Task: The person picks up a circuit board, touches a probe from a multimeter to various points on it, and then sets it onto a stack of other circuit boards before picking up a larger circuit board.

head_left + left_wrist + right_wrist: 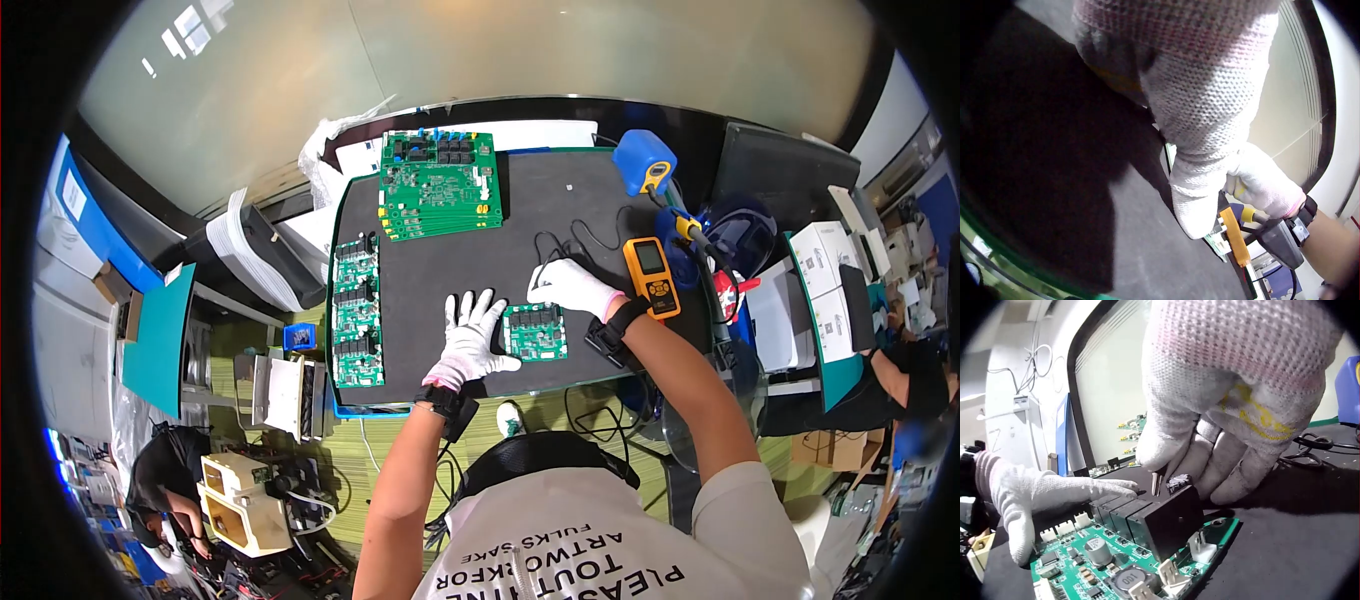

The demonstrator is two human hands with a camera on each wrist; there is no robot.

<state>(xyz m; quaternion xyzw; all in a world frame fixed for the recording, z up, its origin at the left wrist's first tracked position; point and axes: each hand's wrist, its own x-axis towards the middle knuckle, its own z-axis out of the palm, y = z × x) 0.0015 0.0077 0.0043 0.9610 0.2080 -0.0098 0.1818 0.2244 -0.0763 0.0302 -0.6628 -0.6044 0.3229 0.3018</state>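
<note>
1. Green circuit board [536, 346] lies on the dark mat [420, 270], black relays [1163, 528] along its 12 o'clock edge.
2. White-gloved left hand [470, 340], at 9 o'clock, spreads its fingers, released, thumb beside the board.
3. Right hand [572, 288], at 1 o'clock, pinches a metal-tipped tool [1156, 483].
4. Orange meter [652, 278]: 2 o'clock; board stack [440, 185]: 11 o'clock.
</note>
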